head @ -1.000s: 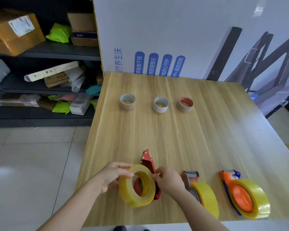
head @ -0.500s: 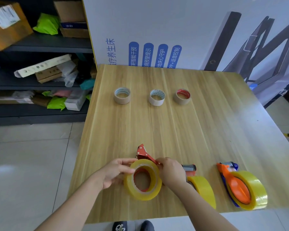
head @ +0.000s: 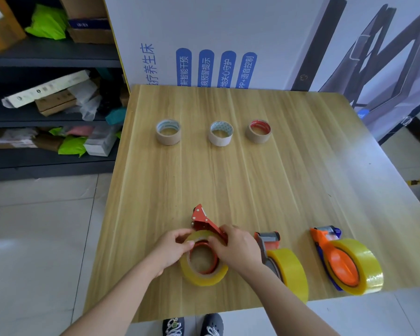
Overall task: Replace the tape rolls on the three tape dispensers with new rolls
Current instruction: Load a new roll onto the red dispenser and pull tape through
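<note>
The left hand (head: 172, 251) and right hand (head: 238, 248) grip the yellow roll (head: 205, 278); red dispenser (head: 201, 219) mostly hidden.

Both hands (head: 170, 251) grip yellow roll (head: 204, 275) on red dispenser (head: 204, 221).

Brightness: bright, even, colours clear across my table (head: 228, 180).
Source: from the right, I think; I cannot see a lamp or window.
Glare: the table's right side washes out to pale white; a dull sheen lies on the floor tiles (head: 22, 238).
Shadows: soft and short under my left hand (head: 172, 251), right hand (head: 238, 251) and the yellow tape roll (head: 204, 277) they grip.
Dim: the shelving (head: 46, 166) on the left.
Sharpness: centre crisp; my forearms soften at the bottom.
Distortion: wide-angle; table edges splay and the printed board (head: 264, 25) leans.
</note>
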Motion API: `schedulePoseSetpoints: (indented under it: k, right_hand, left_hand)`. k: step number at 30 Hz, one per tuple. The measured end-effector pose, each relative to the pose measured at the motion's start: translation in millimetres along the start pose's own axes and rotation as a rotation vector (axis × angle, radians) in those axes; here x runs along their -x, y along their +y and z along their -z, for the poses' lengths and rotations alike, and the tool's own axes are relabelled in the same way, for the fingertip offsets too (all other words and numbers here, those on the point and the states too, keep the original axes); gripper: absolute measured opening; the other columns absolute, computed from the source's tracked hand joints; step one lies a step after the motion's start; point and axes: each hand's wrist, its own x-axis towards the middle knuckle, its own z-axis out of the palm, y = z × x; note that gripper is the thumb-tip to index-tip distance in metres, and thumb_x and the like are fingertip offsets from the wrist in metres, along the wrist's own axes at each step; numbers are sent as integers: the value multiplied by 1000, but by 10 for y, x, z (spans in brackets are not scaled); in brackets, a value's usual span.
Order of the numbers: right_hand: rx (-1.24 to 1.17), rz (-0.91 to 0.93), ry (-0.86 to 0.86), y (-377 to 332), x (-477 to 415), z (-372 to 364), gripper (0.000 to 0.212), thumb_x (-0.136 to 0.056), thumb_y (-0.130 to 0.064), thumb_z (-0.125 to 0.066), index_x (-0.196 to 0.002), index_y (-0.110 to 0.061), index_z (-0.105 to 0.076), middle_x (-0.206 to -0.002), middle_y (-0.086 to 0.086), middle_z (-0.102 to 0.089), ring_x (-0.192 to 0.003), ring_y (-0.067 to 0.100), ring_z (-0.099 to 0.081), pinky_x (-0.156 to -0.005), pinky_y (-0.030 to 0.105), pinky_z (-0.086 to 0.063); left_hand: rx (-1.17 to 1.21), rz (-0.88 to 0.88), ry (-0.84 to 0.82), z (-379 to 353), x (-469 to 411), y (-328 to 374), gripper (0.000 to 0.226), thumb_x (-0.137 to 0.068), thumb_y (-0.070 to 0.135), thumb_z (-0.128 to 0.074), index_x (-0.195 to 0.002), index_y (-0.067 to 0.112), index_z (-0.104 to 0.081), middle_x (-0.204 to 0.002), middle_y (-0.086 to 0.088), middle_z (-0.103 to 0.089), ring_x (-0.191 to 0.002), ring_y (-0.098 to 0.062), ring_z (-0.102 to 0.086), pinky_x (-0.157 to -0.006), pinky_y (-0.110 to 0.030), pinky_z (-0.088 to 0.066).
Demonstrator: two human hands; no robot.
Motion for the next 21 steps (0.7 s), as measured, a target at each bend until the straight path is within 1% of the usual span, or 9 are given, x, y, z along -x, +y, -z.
schedulePoseSetpoints:
  k: [2,3,7,10,13,15,17,19,21]
  right_hand:
    - [78,8,-43,-25,8,-39,39,-87,-50,-56,-112,-21,-58,-103,0,-63,-96,23,-61,-68,31,-48]
    - [118,5,-63,-39,14,-64,40,-87,-47,-58,-115,-21,-54,-107,1,-63,-99,24,-61,-69,32,-49]
    - [208,-55,-74,-88,49,-190,35,-89,-33,-61,-117,-21,-44,-105,2,-62,-94,25,-62,-63,32,-49]
    - [201,-50,-36,-94,48,-234,28,-90,-26,-56,-115,-21,-45,-99,2,-63,-87,25,-63,-60,32,-48]
    - [198,13,-4,-93,77,-222,29,-88,-30,-55,-115,-21,-47,-97,2,-64,-85,25,-64,-60,31,-47]
    - [153,47,30,-100,111,-197,31,-87,-33,-57,-115,-23,-48,-95,0,-65,-83,23,-64,-59,30,-44]
    - [71,71,78,-128,136,-145,34,-82,-36,-59,-113,-26,-50,-90,-3,-65,-78,20,-63,-58,29,-46]
    - [-16,91,140,-180,143,-62,34,-79,-37,-60,-110,-28,-51,-83,-7,-65,-73,16,-62,-60,31,-52]
    - [-147,98,203,-258,151,55,33,-78,-37,-63,-108,-29,-53,-82,-8,-66,-73,13,-62,-63,31,-54]
  left_hand:
    - [-124,-34,12,-35,-11,-38,34,-93,13,-59,-120,33,-60,-114,13,-63,-107,-8,-56,-88,-20,-43]
    - [-174,-41,22,-50,-9,-49,36,-93,15,-58,-125,32,-59,-117,13,-60,-110,-9,-54,-91,-22,-42]
    - [-352,-64,100,-88,-5,-55,39,-94,25,-58,-132,30,-55,-116,8,-46,-115,-15,-50,-89,-22,-39]
    - [-359,-44,89,-85,16,-34,42,-92,29,-59,-134,29,-52,-124,3,-47,-118,-17,-49,-91,-24,-40]
    - [-196,-57,98,-71,56,5,51,-89,33,-64,-137,28,-47,-132,3,-50,-120,-15,-49,-99,-30,-41]
    - [10,-55,91,-15,119,86,60,-85,39,-67,-139,30,-42,-130,6,-54,-118,-14,-50,-98,-30,-40]
    - [204,-51,64,85,206,199,69,-79,55,-67,-138,31,-42,-127,7,-57,-117,-14,-50,-99,-32,-36]
    - [360,-64,61,214,304,316,78,-70,71,-62,-133,27,-50,-125,3,-62,-116,-18,-54,-101,-38,-39]
    - [521,-65,39,351,413,430,69,-72,64,-57,-126,21,-57,-118,-6,-65,-107,-23,-60,-89,-39,-47]
